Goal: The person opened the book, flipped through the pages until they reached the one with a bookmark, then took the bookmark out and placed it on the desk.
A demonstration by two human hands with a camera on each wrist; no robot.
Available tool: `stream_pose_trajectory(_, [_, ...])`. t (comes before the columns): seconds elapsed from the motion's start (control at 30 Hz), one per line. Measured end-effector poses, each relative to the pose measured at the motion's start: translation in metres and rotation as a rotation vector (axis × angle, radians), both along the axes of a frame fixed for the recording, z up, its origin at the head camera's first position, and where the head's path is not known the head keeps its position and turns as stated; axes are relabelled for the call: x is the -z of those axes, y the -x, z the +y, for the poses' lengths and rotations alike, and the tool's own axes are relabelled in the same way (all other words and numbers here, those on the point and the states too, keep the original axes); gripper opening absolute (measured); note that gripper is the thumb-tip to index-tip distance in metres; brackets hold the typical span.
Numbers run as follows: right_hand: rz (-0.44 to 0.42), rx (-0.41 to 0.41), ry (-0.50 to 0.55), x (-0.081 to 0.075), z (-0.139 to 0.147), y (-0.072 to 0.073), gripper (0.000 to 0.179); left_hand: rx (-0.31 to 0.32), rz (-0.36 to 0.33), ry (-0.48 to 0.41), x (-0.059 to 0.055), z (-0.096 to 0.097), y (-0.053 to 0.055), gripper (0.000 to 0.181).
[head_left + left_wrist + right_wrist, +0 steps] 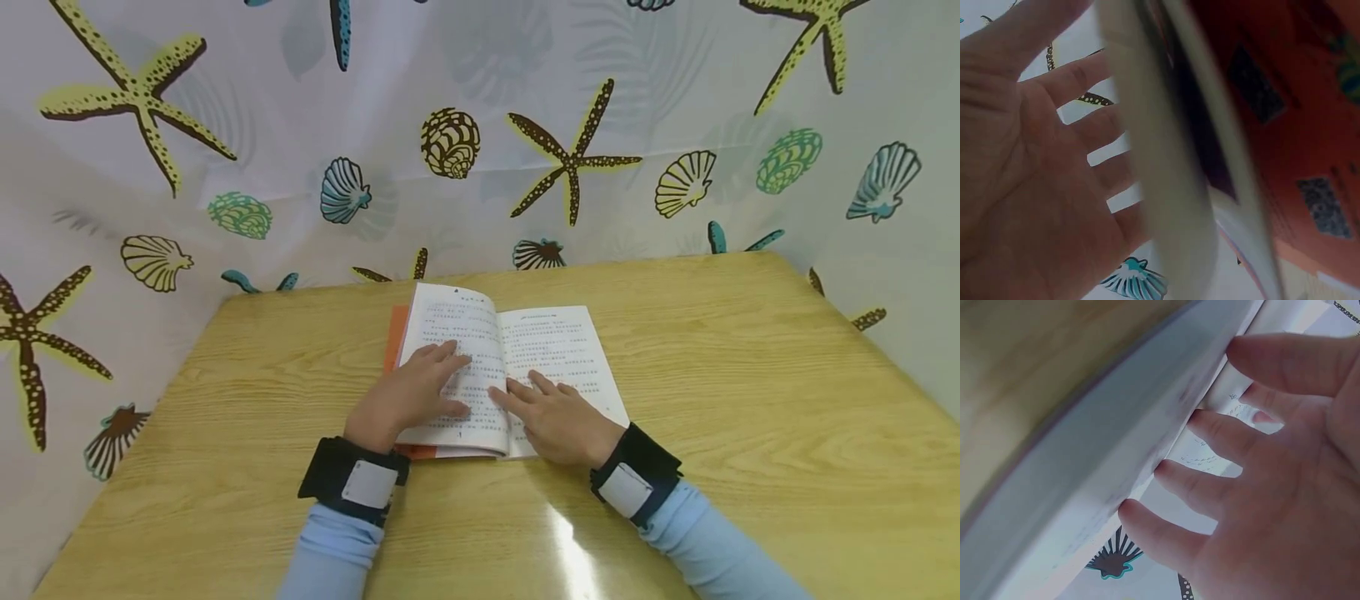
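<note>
An open book [558, 342] with printed white pages and an orange cover lies on the wooden table. My left hand [408, 392] is over its left page, fingers spread and reaching toward the middle of the page. In the left wrist view, the spread fingers [1100, 128] go behind the blurred page edges, and the orange back cover [1291, 206] with dark square codes shows at right. My right hand [566, 417] rests its fingertips on the lower right page beside the centre fold. The right wrist view shows these fingers [1194, 494] apart, tips right at the paper [1104, 475].
The light wooden table [750, 375] extends to both sides of the book. Behind it hangs a white cloth [390, 92] printed with starfish and shells. Both wrists wear black straps, such as the left strap [333, 475], over light blue sleeves [720, 542].
</note>
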State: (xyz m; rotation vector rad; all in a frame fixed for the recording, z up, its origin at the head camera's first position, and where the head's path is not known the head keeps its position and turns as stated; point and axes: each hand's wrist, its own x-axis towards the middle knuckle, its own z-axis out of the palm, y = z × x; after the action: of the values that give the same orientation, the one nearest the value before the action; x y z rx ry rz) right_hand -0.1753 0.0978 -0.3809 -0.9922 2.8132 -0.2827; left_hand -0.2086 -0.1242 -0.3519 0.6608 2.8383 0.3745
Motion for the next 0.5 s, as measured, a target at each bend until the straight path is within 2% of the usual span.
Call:
stream_pose_trajectory(0.1, [-0.004,-0.001,-0.002,0.000,0.000,0.000,0.051,-0.020,-0.096,-0.002,0.008,0.001,0.002,0.078])
stream_pose_trajectory(0.2, [-0.004,0.002,-0.010,0.000,-0.001,-0.001,0.052,-0.031,-0.159,-0.012,0.013,0.001,0.003,0.085])
stream_pose_trajectory(0.3, [-0.013,0.005,-0.016,-0.001,-0.001,-0.001,0.053,-0.029,-0.184,-0.008,0.016,0.002,0.004,0.091])
stream_pose_trajectory(0.5, [-0.013,-0.004,-0.020,0.000,0.002,0.001,0.054,-0.018,-0.184,0.008,0.020,0.004,0.005,0.095])
